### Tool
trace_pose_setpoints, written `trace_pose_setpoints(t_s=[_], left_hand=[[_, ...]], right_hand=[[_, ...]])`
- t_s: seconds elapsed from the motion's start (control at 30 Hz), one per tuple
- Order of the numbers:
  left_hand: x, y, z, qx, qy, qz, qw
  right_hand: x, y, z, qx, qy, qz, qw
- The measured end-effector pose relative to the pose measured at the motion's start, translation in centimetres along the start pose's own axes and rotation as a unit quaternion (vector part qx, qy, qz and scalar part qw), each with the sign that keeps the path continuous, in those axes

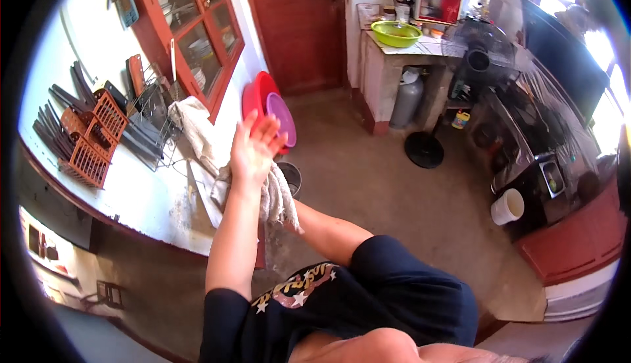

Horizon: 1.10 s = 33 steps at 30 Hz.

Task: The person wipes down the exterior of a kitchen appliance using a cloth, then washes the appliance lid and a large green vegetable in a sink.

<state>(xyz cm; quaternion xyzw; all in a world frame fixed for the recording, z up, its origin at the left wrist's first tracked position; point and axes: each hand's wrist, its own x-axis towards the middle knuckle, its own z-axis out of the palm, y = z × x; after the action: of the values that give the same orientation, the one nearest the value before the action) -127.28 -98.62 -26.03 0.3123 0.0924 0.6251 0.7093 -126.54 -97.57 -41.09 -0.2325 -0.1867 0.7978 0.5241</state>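
My left hand point(254, 151) is raised over the counter's end, palm up with its fingers apart, holding nothing. Beneath its wrist, a frayed beige cloth point(278, 195) is bunched and hangs down on both sides. My right forearm reaches in from the right to this cloth, which is bunched about my right hand; the cloth and my left wrist hide its fingers. Another pale cloth point(194, 121) drapes near the wire rack, and a knife-like flat blade point(204, 193) lies on the white countertop point(153, 190).
Orange plastic baskets point(91, 148) with dark utensils stand at left, beside a wire rack point(162, 131). A red basin point(254, 92) and purple basin point(281, 119) lean by the cabinet point(197, 33). A metal bucket point(291, 178) is below. Across the floor are a standing fan point(477, 57) and white bucket point(508, 207).
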Motion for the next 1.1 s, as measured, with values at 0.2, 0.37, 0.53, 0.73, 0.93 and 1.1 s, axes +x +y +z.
trace_pose_setpoints(t_s=[0.2, 0.37, 0.53, 0.73, 0.93, 1.1], left_hand=[[9.6, -2.4, -1.1, 0.093, 0.187, 0.013, 0.978], [14.3, -4.1, -0.4, 0.277, 0.256, 0.061, 0.924], [17.9, -5.9, -1.1, 0.353, 0.273, 0.090, 0.890], [21.7, -14.1, -1.4, 0.288, 0.310, 0.036, 0.905], [25.2, -25.4, -0.3, 0.337, 0.271, -0.006, 0.902], [28.6, -33.8, -5.4, 0.696, -0.048, 0.045, 0.715]], right_hand=[[-2.3, -5.3, -3.3, -0.075, 0.020, -0.040, 0.996], [-7.7, -7.1, -3.6, -0.381, -0.126, -0.107, 0.910], [-16.7, -14.9, 1.3, -0.565, -0.308, -0.325, 0.693], [-10.8, -19.3, -2.7, -0.772, 0.012, -0.300, 0.560], [-3.8, -30.0, -6.5, -0.476, 0.368, -0.155, 0.783], [0.1, -35.4, -13.1, -0.643, 0.432, -0.275, 0.569]])
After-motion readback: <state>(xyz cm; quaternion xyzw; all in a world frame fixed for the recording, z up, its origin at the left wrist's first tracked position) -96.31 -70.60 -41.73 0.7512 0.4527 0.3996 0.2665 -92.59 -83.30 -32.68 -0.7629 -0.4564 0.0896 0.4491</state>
